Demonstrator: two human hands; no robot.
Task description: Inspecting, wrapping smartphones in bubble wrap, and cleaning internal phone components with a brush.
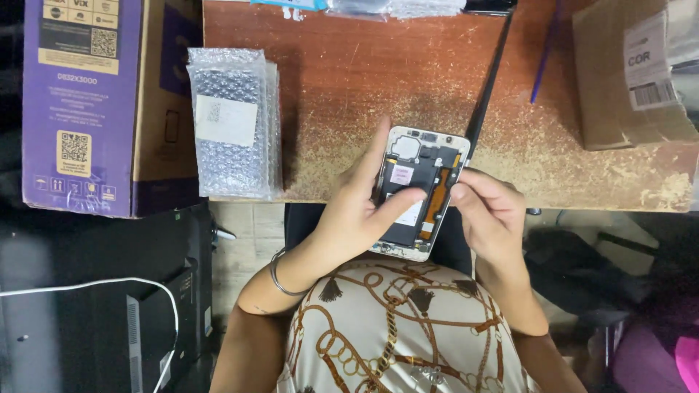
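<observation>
I held one opened phone [419, 191] above the near edge of the worn wooden desk [349, 80], its back cover already off and the battery, orange flex cable and upper circuit area exposed. My left hand [349, 215] was clamped around the phone's left side, thumb lying across the battery. My right hand [491, 211] pinched a long black tool [486, 94] at the phone's upper right corner. I judged the teardown partly done: shell removed, internals not yet lifted. Left of the phone lay one stack of bubble-wrap pouches [233, 120]; further left stood one purple box [87, 102]. Right of the phone sat one brown carton [626, 73] and one purple pen [542, 62].
</observation>
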